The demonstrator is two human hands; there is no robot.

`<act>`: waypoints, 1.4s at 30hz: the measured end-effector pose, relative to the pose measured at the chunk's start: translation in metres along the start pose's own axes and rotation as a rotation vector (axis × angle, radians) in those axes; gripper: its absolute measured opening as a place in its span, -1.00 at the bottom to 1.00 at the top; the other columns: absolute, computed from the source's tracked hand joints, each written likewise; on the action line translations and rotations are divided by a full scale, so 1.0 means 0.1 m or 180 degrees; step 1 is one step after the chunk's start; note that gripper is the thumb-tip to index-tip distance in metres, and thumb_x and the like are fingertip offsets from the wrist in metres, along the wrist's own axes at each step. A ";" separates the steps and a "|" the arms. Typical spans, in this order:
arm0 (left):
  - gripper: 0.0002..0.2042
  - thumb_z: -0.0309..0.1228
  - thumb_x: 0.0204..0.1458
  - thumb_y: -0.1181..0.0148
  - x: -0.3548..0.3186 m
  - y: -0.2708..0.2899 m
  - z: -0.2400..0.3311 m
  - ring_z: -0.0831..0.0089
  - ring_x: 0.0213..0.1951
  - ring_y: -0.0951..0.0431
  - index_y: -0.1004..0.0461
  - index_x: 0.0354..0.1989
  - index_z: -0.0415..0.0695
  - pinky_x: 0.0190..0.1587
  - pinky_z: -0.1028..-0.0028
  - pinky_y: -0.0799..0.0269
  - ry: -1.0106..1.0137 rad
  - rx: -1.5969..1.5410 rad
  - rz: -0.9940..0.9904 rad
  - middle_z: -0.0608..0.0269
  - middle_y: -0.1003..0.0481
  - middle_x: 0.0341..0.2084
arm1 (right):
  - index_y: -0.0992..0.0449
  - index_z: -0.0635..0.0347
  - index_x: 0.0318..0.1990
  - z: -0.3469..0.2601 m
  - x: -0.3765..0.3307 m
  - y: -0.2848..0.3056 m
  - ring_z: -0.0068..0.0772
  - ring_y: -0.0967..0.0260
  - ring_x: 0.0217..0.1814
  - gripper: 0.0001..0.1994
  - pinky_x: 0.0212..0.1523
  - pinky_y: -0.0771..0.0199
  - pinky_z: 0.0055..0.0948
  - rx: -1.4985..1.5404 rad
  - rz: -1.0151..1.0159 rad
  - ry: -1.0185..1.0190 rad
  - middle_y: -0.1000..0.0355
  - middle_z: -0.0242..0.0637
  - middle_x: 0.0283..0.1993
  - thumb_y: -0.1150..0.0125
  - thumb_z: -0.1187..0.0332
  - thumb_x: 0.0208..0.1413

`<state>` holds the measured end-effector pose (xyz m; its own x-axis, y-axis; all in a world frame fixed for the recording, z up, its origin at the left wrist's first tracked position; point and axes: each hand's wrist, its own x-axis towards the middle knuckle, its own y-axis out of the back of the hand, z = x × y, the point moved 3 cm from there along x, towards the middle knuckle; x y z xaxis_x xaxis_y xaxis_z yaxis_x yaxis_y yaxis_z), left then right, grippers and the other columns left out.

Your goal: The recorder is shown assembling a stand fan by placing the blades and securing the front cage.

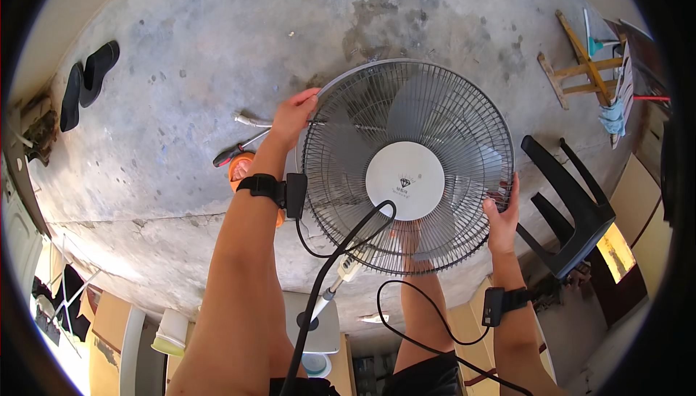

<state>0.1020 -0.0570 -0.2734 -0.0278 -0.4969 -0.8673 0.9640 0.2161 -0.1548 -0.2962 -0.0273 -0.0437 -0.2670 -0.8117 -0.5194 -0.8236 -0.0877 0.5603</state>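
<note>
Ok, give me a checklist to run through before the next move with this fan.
1. Left hand on the fan grille: ok, at its upper left edge.
2. Right hand on the fan grille: ok, at its lower right edge.
3. White center disc unobstructed in view: not ok, a black cable loops across its lower part.
4. Screwdriver off the floor: not ok, it lies by the left foot.
5. Fan grille fastened all round: cannot tell.
6. Power disconnected: cannot tell.
</note>
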 end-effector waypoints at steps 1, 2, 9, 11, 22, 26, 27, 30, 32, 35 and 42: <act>-0.73 -0.30 0.06 -0.12 -0.01 -0.01 0.01 0.73 -0.53 -0.22 -0.51 -0.06 -0.02 -0.51 0.67 -0.11 0.0017 -0.0044 -0.0049 0.56 -0.34 -0.52 | 0.06 0.36 0.29 -0.01 -0.01 -0.01 -0.26 -0.04 0.26 -0.12 0.25 -0.02 -0.37 -0.0001 -0.0008 -0.0015 -0.08 -0.06 0.24 -0.34 0.34 -0.16; -0.73 -0.30 0.06 -0.12 -0.04 0.00 -0.02 0.73 -0.53 -0.22 -0.51 -0.06 -0.02 -0.51 0.67 -0.11 0.0033 -0.0041 -0.0042 0.56 -0.34 -0.52 | 0.07 0.35 0.30 -0.03 -0.02 -0.01 -0.26 -0.04 0.26 -0.12 0.26 -0.01 -0.37 0.0074 -0.0009 -0.0046 -0.07 -0.06 0.25 -0.34 0.35 -0.16; -0.72 -0.28 0.06 -0.13 -0.06 0.00 -0.03 0.74 -0.53 -0.21 -0.50 -0.05 -0.02 -0.51 0.65 -0.12 0.0211 0.0020 -0.0199 0.57 -0.33 -0.54 | 0.07 0.35 0.30 -0.07 -0.03 -0.02 -0.27 -0.08 0.23 -0.12 0.23 -0.06 -0.38 -0.0085 0.0073 0.0043 -0.09 -0.09 0.23 -0.34 0.36 -0.16; -0.72 -0.27 0.06 -0.13 0.00 0.08 -0.07 0.74 -0.53 -0.21 -0.50 -0.05 -0.02 -0.51 0.65 -0.12 0.0231 0.0075 -0.0208 0.58 -0.33 -0.54 | 0.07 0.35 0.30 -0.06 0.01 -0.07 -0.29 -0.10 0.21 -0.13 0.22 -0.08 -0.39 -0.0015 0.0038 0.0061 -0.11 -0.09 0.22 -0.34 0.36 -0.15; -0.68 -0.10 0.14 0.05 -0.37 0.24 -0.39 0.65 -0.47 -0.30 -0.47 -0.12 -0.03 -0.45 0.60 -0.26 0.0595 0.0612 -0.0293 0.49 -0.37 -0.49 | 0.02 0.39 0.27 -0.06 0.02 -0.05 -0.36 -0.16 0.14 -0.18 0.14 -0.19 -0.45 0.0016 0.0031 -0.0033 -0.16 -0.09 0.17 -0.34 0.31 -0.09; -0.69 -0.09 0.17 0.11 -0.74 0.14 -0.48 0.61 -0.33 -0.36 -0.43 -0.08 0.04 -0.27 0.47 -0.32 0.1033 0.0329 0.0003 0.50 -0.39 -0.40 | 0.02 0.40 0.27 0.02 0.05 -0.01 -0.35 -0.18 0.13 -0.15 0.14 -0.19 -0.45 -0.0164 0.0083 0.0047 -0.19 -0.10 0.15 -0.36 0.27 -0.10; -0.69 -0.09 0.17 0.11 -0.76 0.15 -0.49 0.61 -0.33 -0.36 -0.43 -0.08 0.04 -0.27 0.47 -0.32 0.1020 0.0354 0.0000 0.50 -0.39 -0.40 | 0.02 0.40 0.27 -0.06 0.04 -0.05 -0.36 -0.19 0.12 -0.15 0.13 -0.20 -0.46 -0.0009 0.0075 -0.0021 -0.19 -0.10 0.15 -0.36 0.25 -0.09; -0.68 -0.07 0.18 0.13 -0.81 0.16 -0.55 0.60 -0.27 -0.36 -0.41 -0.06 0.04 -0.18 0.39 -0.31 0.0952 0.0264 -0.0049 0.51 -0.39 -0.36 | 0.02 0.40 0.27 -0.06 0.04 -0.05 -0.37 -0.20 0.11 -0.16 0.11 -0.22 -0.48 0.0200 -0.0010 -0.0145 -0.19 -0.11 0.15 -0.36 0.24 -0.08; -0.68 -0.07 0.18 0.13 -0.81 0.15 -0.55 0.59 -0.31 -0.36 -0.41 -0.07 0.04 -0.22 0.42 -0.33 0.0869 0.0323 -0.0102 0.49 -0.40 -0.36 | 0.01 0.36 0.27 -0.07 0.04 -0.04 -0.42 -0.25 0.03 -0.17 -0.01 -0.32 -0.51 0.0186 -0.0013 -0.0059 -0.22 -0.14 0.11 -0.35 0.22 -0.08; -0.68 -0.07 0.18 0.14 -0.78 0.15 -0.63 0.57 -0.35 -0.36 -0.41 -0.06 0.04 -0.26 0.44 -0.34 0.0795 -0.0035 -0.0312 0.46 -0.38 -0.38 | -0.02 0.24 0.29 -0.08 0.02 -0.01 -0.53 -0.30 -0.13 -0.16 -0.32 -0.37 -0.60 0.0087 0.0087 -0.0342 -0.24 -0.22 0.05 -0.36 0.13 -0.10; -0.67 -0.06 0.18 0.16 -0.94 0.15 -0.46 0.54 -0.39 -0.34 -0.41 -0.06 0.08 -0.37 0.43 -0.31 0.0799 0.0329 0.0063 0.42 -0.34 -0.42 | -0.04 0.21 0.28 -0.13 0.04 -0.04 -0.52 -0.28 -0.12 -0.13 -0.32 -0.35 -0.57 0.0120 0.0060 -0.0368 -0.23 -0.25 0.05 -0.38 0.09 -0.14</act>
<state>0.1066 0.0321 -0.2160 -0.0609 -0.2668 -0.9618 0.9866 0.1303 -0.0986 -0.2872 -0.0373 -0.0397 -0.3369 -0.7408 -0.5812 -0.8355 -0.0494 0.5473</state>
